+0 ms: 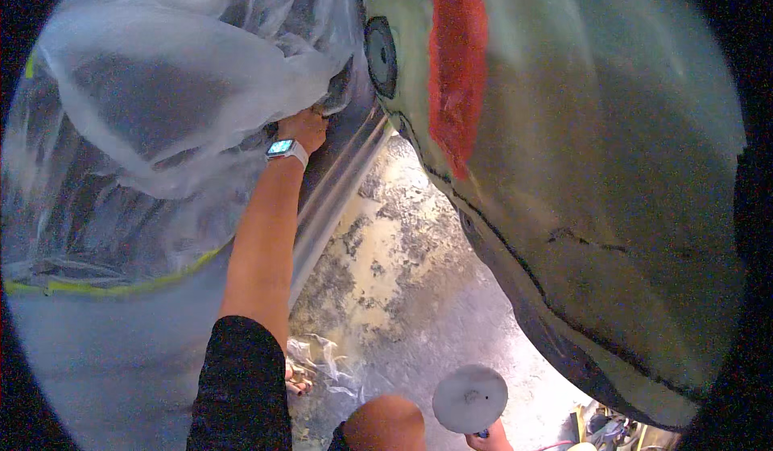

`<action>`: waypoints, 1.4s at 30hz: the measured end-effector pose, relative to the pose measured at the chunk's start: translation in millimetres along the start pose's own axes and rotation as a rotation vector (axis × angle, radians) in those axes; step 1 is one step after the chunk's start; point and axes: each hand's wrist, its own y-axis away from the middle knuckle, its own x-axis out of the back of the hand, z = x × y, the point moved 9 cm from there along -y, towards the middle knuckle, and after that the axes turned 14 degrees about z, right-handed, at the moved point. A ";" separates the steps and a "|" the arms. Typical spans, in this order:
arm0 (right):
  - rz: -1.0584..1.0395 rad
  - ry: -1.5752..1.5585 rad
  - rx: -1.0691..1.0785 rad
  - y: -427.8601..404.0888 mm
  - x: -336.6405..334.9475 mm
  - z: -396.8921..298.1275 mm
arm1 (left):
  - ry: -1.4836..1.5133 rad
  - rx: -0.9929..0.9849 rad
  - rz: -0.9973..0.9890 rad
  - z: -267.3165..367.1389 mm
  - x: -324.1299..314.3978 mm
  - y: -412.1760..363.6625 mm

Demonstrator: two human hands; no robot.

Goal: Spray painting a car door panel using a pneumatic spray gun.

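My left hand point(307, 129), with a watch point(281, 148) on its wrist, reaches up to the edge of clear plastic sheeting point(181, 88). The sheeting drapes over what looks like a vehicle body. My left fingers are curled at a dark gap near a metallic sill point(344, 203); what they touch is hidden. At the bottom, my right hand point(492, 439) shows partly beneath a round whitish lid point(471, 398) with a small dark hole, like a spray gun's cup. My right fingers grip the tool below the lid, mostly out of sight.
A large curved greenish-grey panel point(555, 149) with a long red patch point(459, 70) and a dark oval part point(381, 57) stands at right. Yellow tape point(121, 285) edges the sheeting. Crumpled plastic point(326, 357) lies on the stained floor point(386, 270); assorted items point(610, 427) sit lower right.
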 end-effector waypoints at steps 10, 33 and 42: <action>-0.077 0.068 -0.276 -2.6 -16.8 17.4 | -0.142 -0.001 0.614 -28.0 -14.0 -43.0; 0.023 0.044 0.173 2.1 23.1 18.9 | 1.039 0.413 0.704 53.2 47.8 13.8; -0.142 0.031 -0.068 51.0 48.3 76.9 | 1.585 0.819 0.627 102.6 195.7 257.1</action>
